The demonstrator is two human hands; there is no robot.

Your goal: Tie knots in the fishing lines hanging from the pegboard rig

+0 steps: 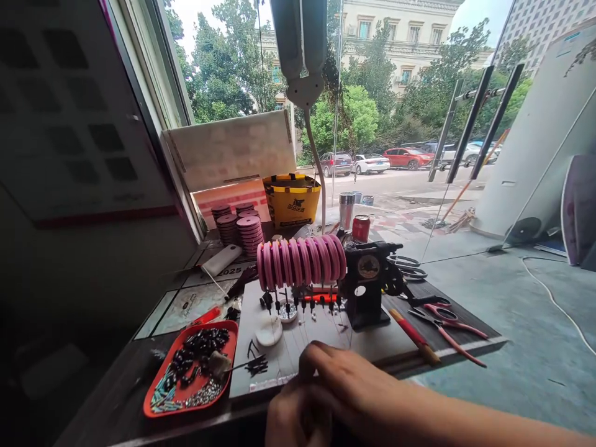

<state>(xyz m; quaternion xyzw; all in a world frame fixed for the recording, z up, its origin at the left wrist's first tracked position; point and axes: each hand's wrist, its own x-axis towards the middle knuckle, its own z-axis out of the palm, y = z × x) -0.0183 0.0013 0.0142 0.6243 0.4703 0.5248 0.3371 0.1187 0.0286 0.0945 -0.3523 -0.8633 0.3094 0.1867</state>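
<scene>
Glass walls give onto a street with parked cars and trees, and my dark worktable [139,372] stands against them. On it lies a white board [298,347] strung with thin pale lines, and both my hands rest at its near edge. My right hand [354,388] lies knuckles up, fingers curled down over the lines; my left hand [293,416] is bunched just below it, touching it. Whether either pinches a line I cannot tell, as the fingertips are hidden.

Straight beyond my knuckles, a row of pink spools [302,261] sits on a horizontal axle, with small black clips hanging under it. Right of the spools stands a black winding machine [370,282]. Further right lie pink-handled pliers [447,326] and a red-handled tool [414,336]. Left of my hands, a red tray [153,397] holds dark beads and small fittings.
</scene>
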